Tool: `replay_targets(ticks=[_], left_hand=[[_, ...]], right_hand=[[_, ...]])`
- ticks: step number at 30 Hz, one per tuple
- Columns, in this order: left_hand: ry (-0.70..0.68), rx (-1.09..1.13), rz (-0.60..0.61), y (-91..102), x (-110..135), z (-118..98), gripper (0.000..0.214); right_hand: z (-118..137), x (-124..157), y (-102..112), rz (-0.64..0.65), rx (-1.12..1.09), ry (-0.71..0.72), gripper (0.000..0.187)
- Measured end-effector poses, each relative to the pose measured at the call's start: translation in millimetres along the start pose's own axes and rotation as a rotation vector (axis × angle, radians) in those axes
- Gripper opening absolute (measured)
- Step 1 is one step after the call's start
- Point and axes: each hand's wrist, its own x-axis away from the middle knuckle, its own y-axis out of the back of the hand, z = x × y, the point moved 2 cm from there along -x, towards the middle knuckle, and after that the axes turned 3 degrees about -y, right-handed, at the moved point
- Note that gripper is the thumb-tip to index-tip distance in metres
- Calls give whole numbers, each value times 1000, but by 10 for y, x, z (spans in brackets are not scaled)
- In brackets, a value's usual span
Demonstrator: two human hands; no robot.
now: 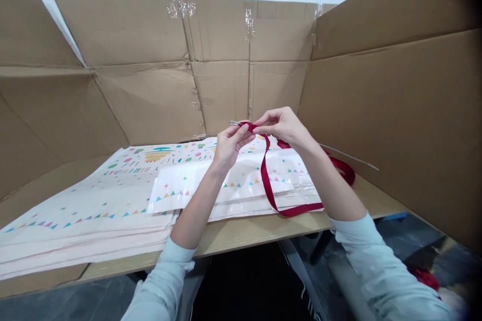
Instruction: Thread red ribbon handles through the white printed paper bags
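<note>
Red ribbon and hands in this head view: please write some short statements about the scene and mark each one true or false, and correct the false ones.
1. The left hand and the right hand both pinch the red ribbon. True.
2. The birthday-printed bags stand upright in a crate. False: they lie flat on a wooden board.
3. Cardboard sheets rise behind the board. True.
4. Gloves cover both hands. False: the hands are bare, and light blue sleeves end on the forearms.
</note>
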Motion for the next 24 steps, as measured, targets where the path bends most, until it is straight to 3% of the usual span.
replay_targets(ticks=[5, 9, 15, 18, 21, 24], left_hand=[[11, -67, 20, -42, 24, 60, 33], [15, -92, 64, -64, 35, 135, 34], [-8, -265, 99, -88, 41, 312, 38], [-30, -372, 176, -86, 41, 395, 37], [-62, -593, 354, -79, 53, 519, 35], [-186, -1025, 471, -50, 75, 713, 32]], right_hand=[[69, 15, 116, 25, 105, -60, 22], [42, 79, 157, -7, 133, -102, 25], [-168, 160, 233, 20, 38, -188, 35], [-285, 208, 295, 32, 13, -221, 34], [-384, 266, 403, 27, 97, -257, 27], [-471, 326, 552, -11, 243, -322, 21]])
